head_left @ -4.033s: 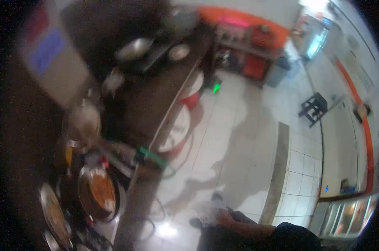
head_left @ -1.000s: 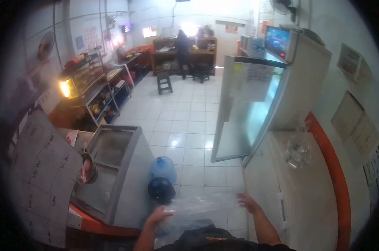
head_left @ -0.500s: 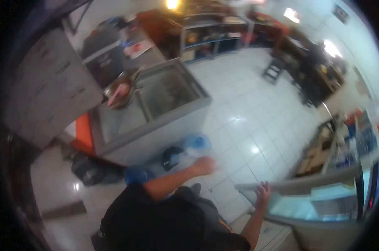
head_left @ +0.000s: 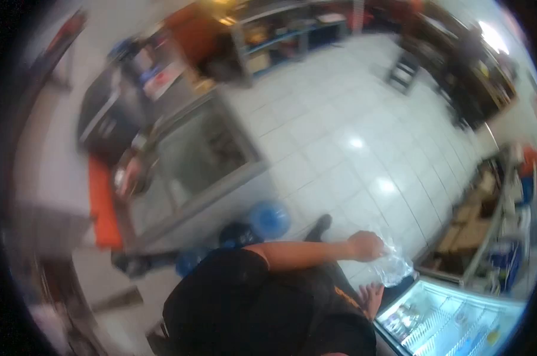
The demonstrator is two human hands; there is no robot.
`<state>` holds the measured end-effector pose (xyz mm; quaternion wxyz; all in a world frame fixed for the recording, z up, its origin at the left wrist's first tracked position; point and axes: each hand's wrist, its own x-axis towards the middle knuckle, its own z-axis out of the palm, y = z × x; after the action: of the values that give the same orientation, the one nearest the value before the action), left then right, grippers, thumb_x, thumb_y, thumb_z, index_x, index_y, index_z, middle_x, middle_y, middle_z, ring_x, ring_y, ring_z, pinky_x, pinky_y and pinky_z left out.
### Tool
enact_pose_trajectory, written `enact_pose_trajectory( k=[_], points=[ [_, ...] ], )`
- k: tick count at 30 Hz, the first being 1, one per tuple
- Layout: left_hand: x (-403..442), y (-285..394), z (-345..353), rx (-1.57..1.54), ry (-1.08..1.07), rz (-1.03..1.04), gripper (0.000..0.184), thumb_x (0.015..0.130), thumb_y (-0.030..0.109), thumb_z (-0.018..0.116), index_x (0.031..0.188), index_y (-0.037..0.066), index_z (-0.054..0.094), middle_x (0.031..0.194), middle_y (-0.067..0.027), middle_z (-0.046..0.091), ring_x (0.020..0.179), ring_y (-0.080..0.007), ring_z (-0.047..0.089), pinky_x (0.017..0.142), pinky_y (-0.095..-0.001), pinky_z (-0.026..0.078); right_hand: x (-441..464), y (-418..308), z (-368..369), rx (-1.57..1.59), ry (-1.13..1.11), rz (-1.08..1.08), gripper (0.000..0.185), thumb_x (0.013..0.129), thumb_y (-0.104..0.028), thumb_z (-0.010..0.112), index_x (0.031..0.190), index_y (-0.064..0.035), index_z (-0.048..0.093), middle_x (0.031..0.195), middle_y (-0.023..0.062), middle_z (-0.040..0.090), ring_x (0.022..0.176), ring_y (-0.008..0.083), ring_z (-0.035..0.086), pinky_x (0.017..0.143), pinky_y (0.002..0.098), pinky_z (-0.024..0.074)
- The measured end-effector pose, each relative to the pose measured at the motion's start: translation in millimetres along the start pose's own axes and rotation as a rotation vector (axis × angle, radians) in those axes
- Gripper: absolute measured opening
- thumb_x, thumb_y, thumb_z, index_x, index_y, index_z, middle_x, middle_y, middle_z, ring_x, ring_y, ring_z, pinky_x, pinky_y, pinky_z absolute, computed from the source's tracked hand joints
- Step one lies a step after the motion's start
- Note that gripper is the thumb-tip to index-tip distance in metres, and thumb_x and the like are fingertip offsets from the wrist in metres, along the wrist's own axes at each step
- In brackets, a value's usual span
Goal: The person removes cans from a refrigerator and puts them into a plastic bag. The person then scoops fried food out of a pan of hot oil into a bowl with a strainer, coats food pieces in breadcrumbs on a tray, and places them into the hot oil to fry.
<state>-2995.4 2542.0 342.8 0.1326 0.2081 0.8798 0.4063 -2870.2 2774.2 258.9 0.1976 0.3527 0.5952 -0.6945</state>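
Observation:
My left hand (head_left: pixel 366 245) is closed on a clear plastic bag (head_left: pixel 393 266), which hangs out in front of the fingers. What is inside the bag, if anything, I cannot make out. My right hand (head_left: pixel 372 298) is below it, fingers apart, close to the near left edge of a lit cooler (head_left: pixel 420 289). Whether it touches that edge is unclear. Wire racks (head_left: pixel 434 326) and a few blurred items show inside the cooler.
To the left stands a glass-topped chest freezer (head_left: pixel 253 172) with a blurred pan (head_left: pixel 132 175) on it. Blue water jugs (head_left: pixel 269 219) stand at its foot. Cardboard boxes (head_left: pixel 464 228) fill a shelf at right. A black stool (head_left: pixel 404 71) stands farther back.
My left hand has swung right with the plastic bag, over toward the cooler. My right hand is lower in view, and the cooler's racks now show. The view has turned.

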Motion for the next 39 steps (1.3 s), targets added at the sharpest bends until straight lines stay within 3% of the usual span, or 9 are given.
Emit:
enact_pose_trajectory(
  k=[6, 9, 13, 15, 16, 23, 26, 32, 39],
  points=[
    [165, -4, -18, 0.005, -0.169, 0.252, 0.035, 0.091, 0.033, 0.044, 0.087, 0.006, 0.066, 0.077, -0.0216, 0.062, 0.076, -0.0410, 0.058, 0.070, -0.0506, 0.044, 70, -139, 10, -0.018, 0.163, -0.433, 0.021, 0.077, -0.016, 0.054, 0.073, 0.0017, 0.066, 0.072, 0.0099, 0.065, 0.069, 0.0172, 0.062, 0.066, 0.0304, 0.0498],
    [213, 33, -62, -0.163, -0.523, 0.123, 0.034, 0.088, 0.031, 0.052, 0.083, -0.001, 0.066, 0.068, -0.0234, 0.060, 0.061, -0.0394, 0.058, 0.055, -0.0418, 0.044, 121, -200, 38, -0.745, 0.215, -0.401, 0.025, 0.078, -0.015, 0.054, 0.092, -0.0004, 0.069, 0.085, 0.0141, 0.068, 0.082, 0.0297, 0.064, 0.077, 0.0388, 0.0491],
    [281, -16, -60, -0.067, -0.578, 0.373, 0.021, 0.081, 0.015, 0.061, 0.087, -0.005, 0.064, 0.064, -0.0129, 0.060, 0.061, -0.0144, 0.056, 0.055, -0.0335, 0.043, 252, -207, 28, -0.249, 0.544, -0.883, 0.045, 0.078, -0.019, 0.057, 0.122, -0.0070, 0.056, 0.118, 0.0175, 0.057, 0.109, 0.0350, 0.052, 0.095, 0.0421, 0.0396],
    [317, -46, -60, -0.080, -0.442, 0.394, 0.022, 0.080, 0.016, 0.062, 0.084, -0.005, 0.065, 0.064, -0.0165, 0.060, 0.058, -0.0200, 0.057, 0.055, -0.0356, 0.044, 306, -184, 10, -0.287, 0.910, -1.073, 0.051, 0.088, -0.026, 0.051, 0.136, -0.0083, 0.041, 0.135, 0.0173, 0.044, 0.120, 0.0311, 0.046, 0.101, 0.0378, 0.0358],
    [337, -66, -62, -0.097, -0.268, 0.394, 0.023, 0.078, 0.017, 0.063, 0.082, -0.005, 0.065, 0.065, -0.0201, 0.060, 0.055, -0.0257, 0.058, 0.055, -0.0377, 0.044, 268, -210, 7, -0.470, 0.813, -0.483, 0.052, 0.088, -0.028, 0.052, 0.135, -0.0090, 0.041, 0.135, 0.0173, 0.043, 0.121, 0.0328, 0.045, 0.105, 0.0412, 0.0314],
    [441, -123, -53, -0.067, -0.533, -0.094, 0.025, 0.077, 0.017, 0.062, 0.080, -0.008, 0.064, 0.060, -0.0151, 0.060, 0.054, -0.0211, 0.055, 0.054, -0.0364, 0.043, 138, -228, 18, -0.200, -0.097, -0.141, 0.054, 0.087, -0.028, 0.058, 0.135, -0.0080, 0.045, 0.134, 0.0155, 0.048, 0.123, 0.0278, 0.046, 0.104, 0.0387, 0.0341],
    [471, -87, -22, 0.089, -0.691, 0.048, 0.030, 0.077, 0.022, 0.063, 0.081, -0.008, 0.064, 0.062, -0.0156, 0.061, 0.056, -0.0221, 0.057, 0.055, -0.0370, 0.044, 113, -223, 27, 0.738, 0.097, -0.335, 0.040, 0.089, -0.011, 0.055, 0.127, 0.0002, 0.050, 0.117, 0.0117, 0.060, 0.096, 0.0203, 0.062, 0.084, 0.0305, 0.0489],
    [478, -4, 86, 0.263, -0.942, 0.218, 0.041, 0.078, 0.034, 0.065, 0.078, -0.007, 0.064, 0.069, -0.0233, 0.063, 0.064, -0.0325, 0.063, 0.059, -0.0415, 0.045, 142, -124, -82, 1.121, 1.158, -0.193, 0.022, 0.082, -0.004, 0.050, 0.102, 0.0001, 0.058, 0.096, 0.0083, 0.064, 0.074, 0.0136, 0.059, 0.066, 0.0272, 0.0490],
    [466, 75, 238, 0.383, -1.047, 0.152, 0.055, 0.082, 0.046, 0.057, 0.079, -0.009, 0.063, 0.075, -0.0288, 0.062, 0.075, -0.0420, 0.062, 0.066, -0.0477, 0.045, 188, -55, -237, 1.030, 1.315, -0.033, 0.024, 0.077, -0.007, 0.050, 0.098, -0.0004, 0.062, 0.087, 0.0102, 0.065, 0.070, 0.0147, 0.060, 0.063, 0.0262, 0.0494]
  ],
)
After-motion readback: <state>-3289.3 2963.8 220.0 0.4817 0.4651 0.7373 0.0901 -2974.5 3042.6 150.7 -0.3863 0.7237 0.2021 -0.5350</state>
